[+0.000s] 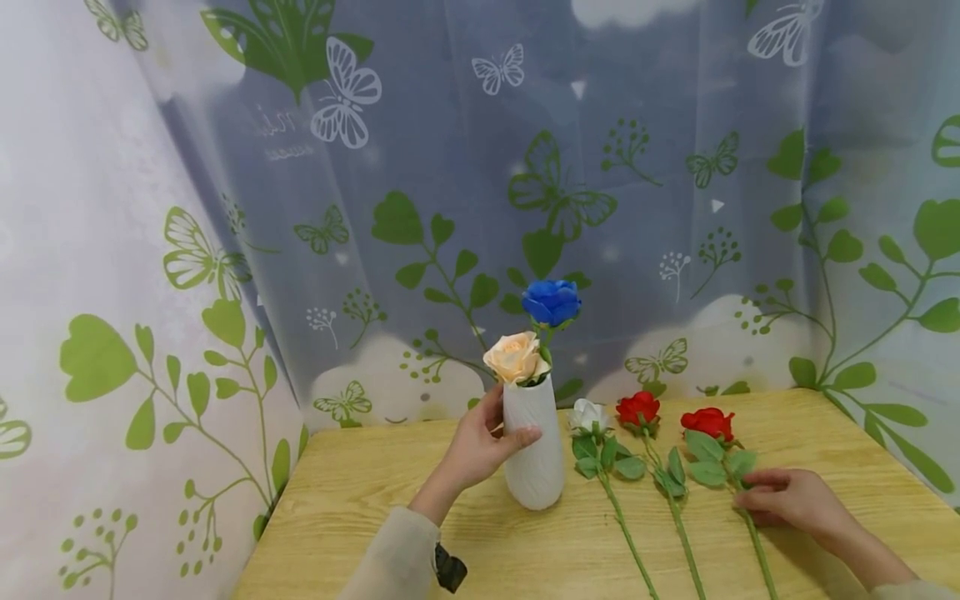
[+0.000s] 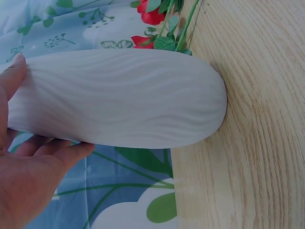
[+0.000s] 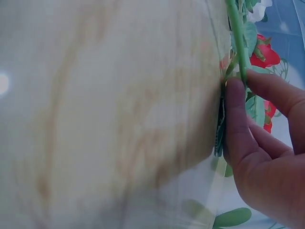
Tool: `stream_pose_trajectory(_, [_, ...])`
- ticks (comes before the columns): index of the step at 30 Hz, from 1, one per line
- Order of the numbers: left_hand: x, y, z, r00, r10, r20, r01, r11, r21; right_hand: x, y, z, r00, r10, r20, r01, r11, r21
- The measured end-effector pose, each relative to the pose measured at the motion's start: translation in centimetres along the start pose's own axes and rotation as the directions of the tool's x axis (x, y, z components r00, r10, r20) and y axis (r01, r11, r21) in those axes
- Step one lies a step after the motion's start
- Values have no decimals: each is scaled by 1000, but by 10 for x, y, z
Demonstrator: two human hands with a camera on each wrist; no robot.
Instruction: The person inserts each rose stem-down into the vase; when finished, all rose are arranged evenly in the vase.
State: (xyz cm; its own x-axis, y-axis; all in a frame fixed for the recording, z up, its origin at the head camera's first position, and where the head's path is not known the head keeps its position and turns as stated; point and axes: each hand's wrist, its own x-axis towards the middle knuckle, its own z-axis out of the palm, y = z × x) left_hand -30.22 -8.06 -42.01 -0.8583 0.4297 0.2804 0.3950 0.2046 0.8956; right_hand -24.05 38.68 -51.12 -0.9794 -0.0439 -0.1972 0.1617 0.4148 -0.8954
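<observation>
At the left, a printed cloth (image 1: 97, 250) with green leaves and butterflies is hanging beside the bench (image 1: 352, 492). From a pale sleeve (image 1: 397, 554) with a black object (image 1: 450, 569) at the wrist, the left hand (image 1: 476, 446) is reaching up, its grip closing round the upper part of a white vase (image 1: 534, 454), thumb lying in front. The vase is standing about upright on the bench, holding a cream rose (image 1: 516, 358) and, rising higher to the right, a blue rose (image 1: 552, 302). Next, a white rose (image 1: 588, 415) is lying on the bench, then a first red rose (image 1: 637, 410), their stems pointing toward the person. Farther right, a second red rose (image 1: 707, 423) is resting with its bloom away from the person; the right hand (image 1: 798, 504) is pinching its stem just below the leaves, the grip holding it between thumb and forefinger.
</observation>
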Motion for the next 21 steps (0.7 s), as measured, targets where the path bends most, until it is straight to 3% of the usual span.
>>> stream_pose_trajectory(5, [-1, 0, 0, 1000, -10, 0, 10, 1000, -13, 1, -3, 3, 1000, 29, -9, -29, 999, -25])
stream_pose_trajectory(15, [1, 0, 0, 1000, 11, 6, -11, 1000, -1, 2, -6, 4, 998, 57, 25, -59, 997, 51])
stream_pose_trajectory(21, [2, 0, -1, 1000, 4, 6, -4, 1000, 5, -1, -19, 1, 1000, 0, 23, -1, 999, 41])
